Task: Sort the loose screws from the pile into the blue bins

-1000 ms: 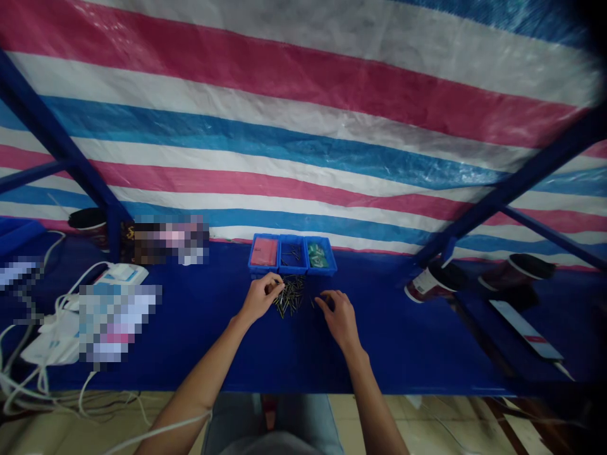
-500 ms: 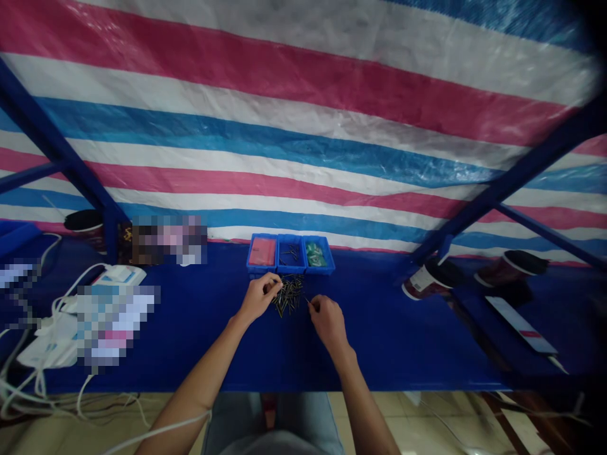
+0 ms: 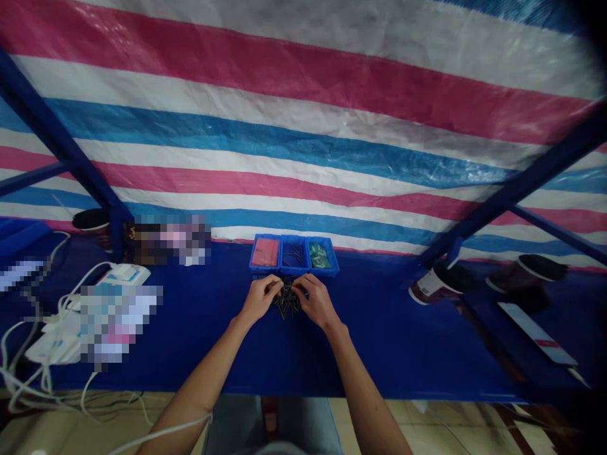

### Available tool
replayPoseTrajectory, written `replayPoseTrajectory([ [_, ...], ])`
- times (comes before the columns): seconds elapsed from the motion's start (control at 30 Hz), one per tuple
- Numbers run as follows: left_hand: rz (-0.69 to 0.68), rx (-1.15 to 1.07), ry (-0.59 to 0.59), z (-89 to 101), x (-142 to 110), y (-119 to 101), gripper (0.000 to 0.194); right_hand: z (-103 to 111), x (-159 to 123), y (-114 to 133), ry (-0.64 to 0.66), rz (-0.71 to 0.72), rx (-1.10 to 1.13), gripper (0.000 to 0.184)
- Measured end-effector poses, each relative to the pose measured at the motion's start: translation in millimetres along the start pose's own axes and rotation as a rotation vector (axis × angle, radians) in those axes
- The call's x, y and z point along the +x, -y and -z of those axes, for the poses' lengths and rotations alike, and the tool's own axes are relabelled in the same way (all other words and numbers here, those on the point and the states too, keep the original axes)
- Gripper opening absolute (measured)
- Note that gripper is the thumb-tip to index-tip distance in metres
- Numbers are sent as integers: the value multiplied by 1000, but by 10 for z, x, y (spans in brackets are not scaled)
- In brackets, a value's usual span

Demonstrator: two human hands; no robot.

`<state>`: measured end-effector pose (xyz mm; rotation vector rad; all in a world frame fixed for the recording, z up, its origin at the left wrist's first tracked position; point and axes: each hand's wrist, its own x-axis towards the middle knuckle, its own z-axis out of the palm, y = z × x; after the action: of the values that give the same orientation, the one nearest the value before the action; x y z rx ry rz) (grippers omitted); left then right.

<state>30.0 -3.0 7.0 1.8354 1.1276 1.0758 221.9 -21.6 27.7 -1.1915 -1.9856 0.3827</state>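
A pile of small dark screws (image 3: 288,301) lies on the blue table (image 3: 203,341), just in front of three small blue bins. My left hand (image 3: 260,299) rests at the pile's left edge, fingers pinched together on a screw. My right hand (image 3: 315,301) sits at the pile's right edge, fingers curled in toward my left hand; what they pinch is too small to make out. The left bin (image 3: 264,253) holds something pink, the middle bin (image 3: 294,254) a few dark screws, the right bin (image 3: 323,256) green pieces.
White cables and chargers (image 3: 52,335) lie at the left. A dark cup (image 3: 92,222) stands by a blue frame post at the back left. Two paper cups (image 3: 434,284) and a phone (image 3: 538,341) lie at the right. A striped tarp hangs behind.
My right hand has moved left from the open table to the screw pile, meeting my left hand. My left hand has stayed at the pile.
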Motion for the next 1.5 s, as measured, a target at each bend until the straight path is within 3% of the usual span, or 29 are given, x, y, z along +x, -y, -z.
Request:
replayPoseTrajectory([
  [0.27,-23,22,55,-39,-5,-5,32,-186,-134,13,-140,-109,142,13],
  [0.53,-51,33,119,-32,-8,-11,34,-270,-190,-6,-88,-75,158,16],
  [0.73,-52,16,127,-53,-2,38,22,-285,-207,-41,-87,-68,176,17],
  [1.0,-82,3,104,-51,2,18,22,-274,-217,-31,-106,-57,5,21],
  [1.27,-75,31,115,-22,-15,-21,30,-294,-240,-24,-35,-118,62,29],
  [1.5,-54,90,137,-31,-31,-7,36,-305,-245,-70,-102,-116,187,23],
])
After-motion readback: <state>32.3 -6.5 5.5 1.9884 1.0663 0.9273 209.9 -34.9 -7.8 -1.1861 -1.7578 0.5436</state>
